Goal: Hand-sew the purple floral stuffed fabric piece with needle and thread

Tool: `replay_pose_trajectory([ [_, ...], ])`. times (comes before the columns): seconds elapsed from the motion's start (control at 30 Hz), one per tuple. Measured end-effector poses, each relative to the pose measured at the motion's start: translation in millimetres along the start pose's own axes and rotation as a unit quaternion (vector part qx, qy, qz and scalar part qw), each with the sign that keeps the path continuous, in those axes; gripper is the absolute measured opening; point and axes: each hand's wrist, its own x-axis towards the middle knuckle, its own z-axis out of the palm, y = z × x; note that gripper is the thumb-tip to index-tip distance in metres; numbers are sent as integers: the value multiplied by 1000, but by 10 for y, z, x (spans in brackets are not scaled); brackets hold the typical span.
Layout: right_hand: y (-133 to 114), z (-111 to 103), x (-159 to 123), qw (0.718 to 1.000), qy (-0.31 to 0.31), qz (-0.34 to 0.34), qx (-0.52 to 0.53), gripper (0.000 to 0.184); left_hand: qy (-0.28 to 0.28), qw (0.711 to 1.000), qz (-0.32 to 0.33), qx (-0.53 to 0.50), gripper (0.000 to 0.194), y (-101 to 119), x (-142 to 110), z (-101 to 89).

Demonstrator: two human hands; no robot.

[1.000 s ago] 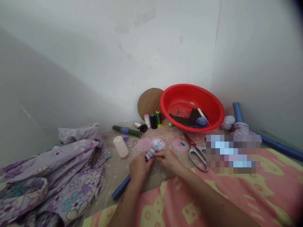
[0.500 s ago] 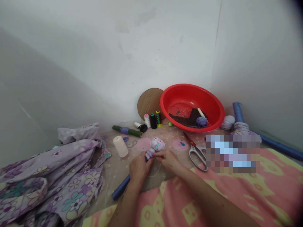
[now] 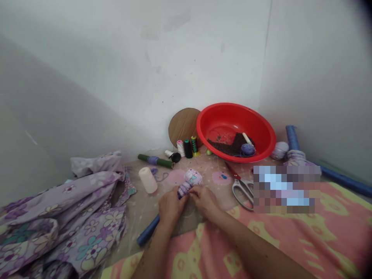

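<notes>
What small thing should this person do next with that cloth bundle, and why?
Probably the right hand should pinch the bundle's narrow neck a little tighter against the left hand. Both hands meet at that neck on the lilac cloth bundle, where the cloth looks gathered, and the top bulges softly beyond their fingers.

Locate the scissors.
The scissors lie right of the right hand in the head view, below the red plastic basin, by the pink-and-yellow blanket.
</notes>
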Motion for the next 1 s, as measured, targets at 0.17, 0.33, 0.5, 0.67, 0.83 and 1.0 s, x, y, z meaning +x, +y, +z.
replay_pose_trajectory([
  [0.17,-28,42,-19,1000,9,10,-9,22,-6,1000,-6,4,42,17,-3,-3],
  [0.33,-22,83,-6,1000,13,15,-9,21,2,1000,-1,10,40,29,-8,3],
  [0.5,-7,121,7,999,30,19,-3,20,4,1000,2,9,38,45,-30,-14],
  [0.67,-11,143,18,999,32,33,3,19,1,1000,9,4,35,66,-49,-22],
  [0.83,-1,175,28,998,46,38,30,17,2,1000,6,6,35,77,-53,-15],
  [1.0,-5,239,47,993,78,29,86,11,4,1000,17,6,33,89,-71,-14],
])
